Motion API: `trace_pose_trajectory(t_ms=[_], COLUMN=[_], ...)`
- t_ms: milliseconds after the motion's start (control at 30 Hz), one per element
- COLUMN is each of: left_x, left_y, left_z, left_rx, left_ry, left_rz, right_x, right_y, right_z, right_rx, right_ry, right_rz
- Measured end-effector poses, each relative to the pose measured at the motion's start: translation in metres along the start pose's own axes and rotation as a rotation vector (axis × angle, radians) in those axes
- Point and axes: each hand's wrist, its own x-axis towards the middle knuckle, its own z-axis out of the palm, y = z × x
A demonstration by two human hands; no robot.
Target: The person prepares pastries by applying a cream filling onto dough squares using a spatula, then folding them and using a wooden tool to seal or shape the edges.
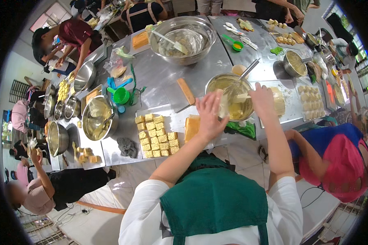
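Note:
My left hand (211, 115) is over the near left rim of a steel mixing bowl (211, 82), holding a pale, cream-covered piece (223, 105), likely cake, between thumb and fingers. My right hand (261, 96), at the bowl's right rim, grips a small spatula or spreader (241, 97) whose pale blade points left over the bowl. Yellowish cream (240, 109) fills the bottom, and a wire whisk (250, 69) leans on the far rim. Just left of my left hand lies a slab of brown-topped cake (191, 128). Behind my right hand is a pale cake block (278, 101) on a tray.
Crumb-coated cake cubes (155, 134) stand in rows on a tray at left. A bench scraper (185, 92) lies beyond them. A large steel bowl (184, 58) holds a spatula. A green cloth (242, 130) lies at the near edge. A person in pink (340, 165) is close on the right.

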Motion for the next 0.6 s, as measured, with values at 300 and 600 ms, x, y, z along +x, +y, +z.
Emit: trace_pose_trajectory(t_ms=[300, 600], left_x=[-0.034, -0.058], left_y=[0.024, 0.022], left_z=[-0.012, -0.016], left_rx=[0.114, 0.018], left_ry=[-0.225, -0.292], left_rz=[0.113, 0.118], right_x=[-0.004, -0.060], right_y=[0.016, 0.026], right_z=[0.022, 0.058], right_rx=[0.015, 0.786], right_ry=[0.149, 0.818], right_rz=[-0.015, 0.267])
